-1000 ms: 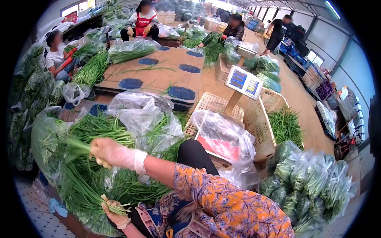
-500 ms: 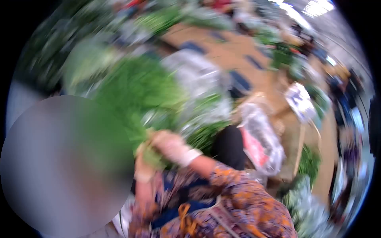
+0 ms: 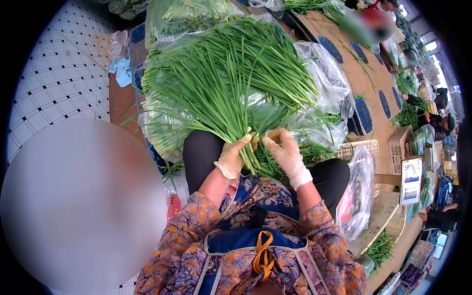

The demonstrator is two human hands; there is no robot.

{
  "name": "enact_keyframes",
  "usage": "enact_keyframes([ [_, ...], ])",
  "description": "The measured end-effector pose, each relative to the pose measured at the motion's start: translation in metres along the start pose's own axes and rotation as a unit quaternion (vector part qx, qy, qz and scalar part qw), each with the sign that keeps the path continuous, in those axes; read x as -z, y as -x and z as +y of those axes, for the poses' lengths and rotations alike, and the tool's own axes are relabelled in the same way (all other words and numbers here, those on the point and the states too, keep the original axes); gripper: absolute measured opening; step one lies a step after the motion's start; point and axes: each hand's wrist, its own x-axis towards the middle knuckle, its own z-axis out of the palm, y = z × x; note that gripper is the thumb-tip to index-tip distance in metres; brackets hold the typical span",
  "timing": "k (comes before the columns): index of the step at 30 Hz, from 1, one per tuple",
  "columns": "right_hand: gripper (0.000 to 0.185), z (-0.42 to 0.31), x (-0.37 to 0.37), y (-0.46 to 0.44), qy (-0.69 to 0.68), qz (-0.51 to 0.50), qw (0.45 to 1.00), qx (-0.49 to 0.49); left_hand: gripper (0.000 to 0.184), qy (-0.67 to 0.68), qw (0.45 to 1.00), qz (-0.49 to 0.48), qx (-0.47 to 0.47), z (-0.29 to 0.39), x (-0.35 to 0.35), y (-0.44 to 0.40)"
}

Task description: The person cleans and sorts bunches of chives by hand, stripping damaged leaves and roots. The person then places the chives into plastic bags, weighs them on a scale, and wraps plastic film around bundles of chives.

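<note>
My left hand (image 3: pixel 235 153), in a pale glove, is closed around the lower stalks of a bunch of garlic chives (image 3: pixel 211 101). The long green leaves fan up and away from it, and the stalk ends poke out below the fist. To its right, my right hand (image 3: pixel 285 151), gloved too, has its fingers curled and pinched together, a little apart from the bunch. Whatever those fingers hold, if anything, is too small to make out. Beyond the hands, a big heap of garlic chives (image 3: pixel 275 61) lies on clear plastic, its stalk ends toward the right.
A bagged pile of greens (image 3: pixel 191 17) is behind the heap. At right are a clear plastic bag (image 3: pixel 361 187), a cardboard box (image 3: pixel 371 226), a sign (image 3: pixel 411 181) and a plastic crate (image 3: pixel 400 147). A phone (image 3: pixel 173 206) lies by my left sleeve. Other people are farther right.
The view has swung and steadied. Both hands were together at the bunch's base; now my right hand is apart from it, while the left still grips the garlic chives.
</note>
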Motion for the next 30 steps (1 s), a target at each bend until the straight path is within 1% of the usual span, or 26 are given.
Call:
enact_keyframes([
  [1, 0.025, -0.001, -0.005, -0.006, 0.0, 0.001, 1.0, 0.0, 0.029, -0.001, 1.0, -0.001, 0.0, -0.002, 0.003, 0.001],
  [2, 0.027, -0.001, -0.013, -0.013, -0.024, -0.046, 0.998, -0.034, 0.028, -0.114, 0.993, -0.019, -0.032, -0.003, 0.007, 0.003],
  [3, 0.029, -0.002, -0.02, -0.022, -0.047, -0.092, 0.993, -0.062, 0.028, -0.078, 0.997, -0.007, -0.012, -0.004, 0.006, -0.001],
  [4, 0.03, 0.002, -0.029, -0.023, -0.02, -0.057, 0.998, 0.007, 0.028, -0.042, 0.999, 0.006, 0.007, -0.003, 0.001, -0.004],
  [5, 0.028, 0.01, -0.035, -0.027, -0.034, -0.053, 0.998, 0.004, 0.028, -0.055, 0.998, -0.012, -0.027, -0.002, -0.003, -0.003],
  [7, 0.022, 0.011, -0.039, -0.026, -0.033, -0.001, 0.998, 0.05, 0.026, -0.058, 0.997, 0.045, 0.004, 0.005, -0.011, 0.005],
  [8, 0.022, 0.012, -0.039, -0.023, -0.031, 0.0, 0.998, 0.054, 0.026, -0.054, 0.998, 0.02, -0.006, -0.004, 0.001, -0.003],
  [10, 0.019, 0.003, -0.034, -0.02, -0.075, -0.036, 0.996, -0.042, 0.028, -0.1, 0.994, 0.048, -0.014, -0.002, -0.006, 0.0],
  [12, 0.019, 0.012, -0.037, -0.025, -0.085, -0.032, 0.995, -0.044, 0.029, -0.109, 0.992, 0.058, -0.023, -0.003, -0.009, 0.001],
  [13, 0.018, 0.016, -0.036, -0.026, -0.096, -0.029, 0.994, -0.047, 0.032, -0.129, 0.99, 0.059, -0.016, -0.004, -0.01, 0.001],
  [14, 0.013, 0.02, -0.034, -0.025, -0.115, -0.014, 0.991, -0.067, 0.036, -0.15, 0.987, 0.06, -0.008, -0.003, -0.01, 0.001],
  [15, 0.011, 0.005, -0.024, -0.021, -0.1, 0.01, 0.993, -0.061, 0.036, -0.151, 0.987, 0.061, -0.005, -0.001, -0.01, 0.0],
  [17, 0.01, 0.04, -0.029, -0.018, -0.162, 0.017, 0.985, -0.054, 0.035, -0.083, 0.996, 0.04, -0.001, 0.001, -0.007, 0.002],
  [18, 0.009, 0.041, -0.03, -0.015, -0.188, 0.007, 0.982, -0.029, 0.036, -0.082, 0.996, 0.032, 0.002, 0.001, -0.004, -0.001],
  [19, 0.009, 0.04, -0.031, -0.012, -0.189, 0.006, 0.981, -0.035, 0.033, -0.08, 0.996, 0.037, 0.012, 0.001, -0.003, -0.001],
  [21, 0.01, 0.031, -0.029, -0.006, -0.271, 0.004, 0.956, -0.113, 0.029, -0.04, 0.998, 0.025, 0.038, 0.0, -0.001, -0.001],
  [23, 0.011, 0.018, -0.027, -0.006, -0.285, -0.017, 0.949, -0.131, 0.025, -0.006, 1.0, -0.002, 0.01, -0.003, -0.005, -0.001],
  [25, 0.012, 0.01, -0.032, -0.004, -0.197, -0.027, 0.975, -0.104, 0.022, 0.002, 1.0, -0.004, 0.021, 0.002, -0.006, 0.004],
  [26, 0.013, 0.031, -0.042, -0.006, -0.108, 0.006, 0.993, 0.044, 0.021, -0.014, 1.0, 0.011, 0.01, -0.003, 0.002, -0.001],
  [27, 0.013, 0.029, -0.041, -0.003, -0.109, 0.008, 0.993, 0.04, 0.02, -0.03, 0.999, 0.026, -0.001, -0.005, 0.003, -0.001],
  [29, 0.013, 0.024, -0.039, 0.0, -0.025, 0.018, 0.984, 0.177, 0.018, -0.039, 0.998, 0.043, -0.006, -0.007, 0.005, -0.003],
  [30, 0.008, 0.023, -0.037, 0.002, 0.025, 0.035, 0.971, 0.236, 0.018, -0.039, 0.998, 0.042, -0.004, -0.005, 0.003, -0.002],
])
